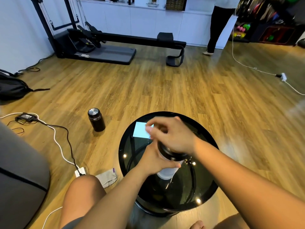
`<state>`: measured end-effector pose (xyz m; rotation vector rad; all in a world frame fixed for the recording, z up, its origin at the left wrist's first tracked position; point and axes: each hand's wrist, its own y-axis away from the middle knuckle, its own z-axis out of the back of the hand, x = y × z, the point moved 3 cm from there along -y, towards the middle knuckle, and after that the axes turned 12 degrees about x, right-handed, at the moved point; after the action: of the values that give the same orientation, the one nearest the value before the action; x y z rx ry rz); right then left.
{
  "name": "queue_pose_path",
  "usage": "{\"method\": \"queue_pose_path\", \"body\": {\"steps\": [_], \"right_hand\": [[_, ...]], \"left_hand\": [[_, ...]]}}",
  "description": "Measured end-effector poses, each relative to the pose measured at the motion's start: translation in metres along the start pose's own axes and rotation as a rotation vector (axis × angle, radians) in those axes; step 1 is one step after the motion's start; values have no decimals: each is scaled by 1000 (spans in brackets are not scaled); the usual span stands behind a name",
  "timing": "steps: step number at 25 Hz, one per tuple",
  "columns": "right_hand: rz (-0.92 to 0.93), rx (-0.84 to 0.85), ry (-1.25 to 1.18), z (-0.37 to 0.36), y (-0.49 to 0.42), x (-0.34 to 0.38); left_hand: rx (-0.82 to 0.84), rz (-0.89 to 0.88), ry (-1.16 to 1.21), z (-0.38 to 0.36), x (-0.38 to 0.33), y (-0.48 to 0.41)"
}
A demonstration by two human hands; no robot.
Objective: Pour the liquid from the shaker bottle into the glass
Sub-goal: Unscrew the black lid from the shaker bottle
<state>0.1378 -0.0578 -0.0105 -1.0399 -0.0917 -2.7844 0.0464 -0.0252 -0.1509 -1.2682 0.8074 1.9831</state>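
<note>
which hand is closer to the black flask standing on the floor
Left. The left hand grips the shaker bottle body on the side facing the black flask. The right hand sits on the bottle's lid, farther right of the flask. Neither touches it.

Bright indoor light — glare spots on glass table (204, 192), edges warped.

Warm wooden plank floor (148, 90) runs to a white cabinet wall (148, 19). A dark exercise machine (102, 45) stands before it, cables (57, 138) trail at left (one white, one black), and a black flask (96, 119) stands near the round black glass table (208, 187).
</note>
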Motion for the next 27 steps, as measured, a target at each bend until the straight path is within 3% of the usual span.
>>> {"method": "queue_pose_path", "body": {"steps": [2, 4, 5, 8, 10, 12, 14, 15, 20, 22, 25, 27], "right_hand": [[-129, -77, 167, 21, 0, -17], [-371, 33, 444, 21, 4, -36], [-371, 79, 442, 13, 4, -38], [-127, 144, 76, -6, -3, -14], [-64, 60, -33, 2, -3, -8], [-162, -27, 135, 21, -2, -19], [-404, 75, 516, 22, 3, -33], [-443, 122, 569, 14, 4, -36], [-86, 128, 125, -3, -1, -8], [-175, 47, 208, 12, 0, -17], [-457, 103, 579, 12, 7, -31], [-318, 149, 497, -7, 3, -20]], "left_hand": [[3, 15, 1, 1, -1, -2], [4, 6, -7, 1, -3, -2], [6, 3, -14, 1, -5, -2], [14, 7, -4, -1, -4, 1], [6, 9, 7, 0, -3, 1], [-7, 25, 7, 1, -3, 0], [-5, 20, -8, 1, -3, -2], [13, 13, -23, 0, -3, -2], [19, 10, -19, 0, -1, -1], [9, 16, -12, 0, -1, -1], [16, 24, -23, -1, -1, -2], [30, 29, -52, -3, -1, -1]]}}
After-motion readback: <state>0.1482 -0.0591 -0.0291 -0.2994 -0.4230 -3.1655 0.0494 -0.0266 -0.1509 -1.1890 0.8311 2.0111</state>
